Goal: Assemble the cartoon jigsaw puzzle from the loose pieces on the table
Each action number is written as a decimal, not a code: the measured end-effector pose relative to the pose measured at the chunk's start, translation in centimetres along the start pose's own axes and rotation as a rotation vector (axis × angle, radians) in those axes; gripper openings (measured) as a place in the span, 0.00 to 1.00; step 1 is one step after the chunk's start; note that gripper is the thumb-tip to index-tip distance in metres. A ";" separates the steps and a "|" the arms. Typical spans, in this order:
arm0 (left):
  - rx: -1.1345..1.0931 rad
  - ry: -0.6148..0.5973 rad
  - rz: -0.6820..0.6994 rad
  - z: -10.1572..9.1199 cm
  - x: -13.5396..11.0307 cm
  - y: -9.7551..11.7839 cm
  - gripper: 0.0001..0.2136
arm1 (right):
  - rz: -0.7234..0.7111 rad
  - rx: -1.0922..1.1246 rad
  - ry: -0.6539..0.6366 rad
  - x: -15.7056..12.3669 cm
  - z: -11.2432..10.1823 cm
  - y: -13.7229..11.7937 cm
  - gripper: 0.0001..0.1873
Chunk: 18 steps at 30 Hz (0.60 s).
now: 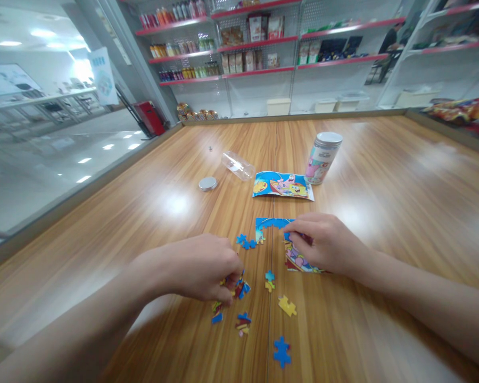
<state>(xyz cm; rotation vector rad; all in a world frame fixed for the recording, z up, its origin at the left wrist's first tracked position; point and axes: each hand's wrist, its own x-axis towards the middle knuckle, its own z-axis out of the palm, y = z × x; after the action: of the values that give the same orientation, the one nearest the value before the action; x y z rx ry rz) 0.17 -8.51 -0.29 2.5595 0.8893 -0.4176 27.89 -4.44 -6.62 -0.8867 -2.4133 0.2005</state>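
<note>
A partly joined jigsaw [268, 225] lies on the wooden table [151, 213], its blue top edge showing. My right hand [327, 243] rests on it with fingers pinched on a piece at the puzzle's middle. My left hand [201, 267] is curled over a small heap of loose pieces [242, 290], fingertips closed on one of them. More loose pieces lie nearer me: a yellow one [287, 305], a blue one [281, 351], a mixed one [243, 322]. A colourful reference picture [283, 185] lies beyond the puzzle.
A printed can with a white lid [323, 157] stands beside the picture. A clear tube [238, 165] lies on its side, a round metal lid [207, 183] near it. Shelves of goods [255, 48] line the back wall. Snack bags [463, 110] sit at the far right.
</note>
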 end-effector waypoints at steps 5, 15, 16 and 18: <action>-0.008 0.029 0.072 -0.4 0.2 0.5 0.02 | 0.004 -0.001 0.004 0.0 -0.1 -0.1 0.10; 0.068 0.278 0.261 2.2 3.2 1.5 0.08 | -0.007 -0.003 0.011 0.0 0.0 -0.1 0.10; 0.078 0.281 0.258 2.1 3.2 1.4 0.07 | -0.010 -0.005 0.013 -0.1 0.0 -0.1 0.10; 0.077 0.285 0.254 1.7 2.7 1.0 0.06 | -0.012 -0.007 0.015 -0.1 0.0 -0.1 0.10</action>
<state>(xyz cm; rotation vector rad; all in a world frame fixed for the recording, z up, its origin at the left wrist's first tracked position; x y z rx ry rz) 2.59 -8.57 -2.64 2.8020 0.6352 -0.0114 27.89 -4.61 -6.61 -0.8735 -2.4069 0.1801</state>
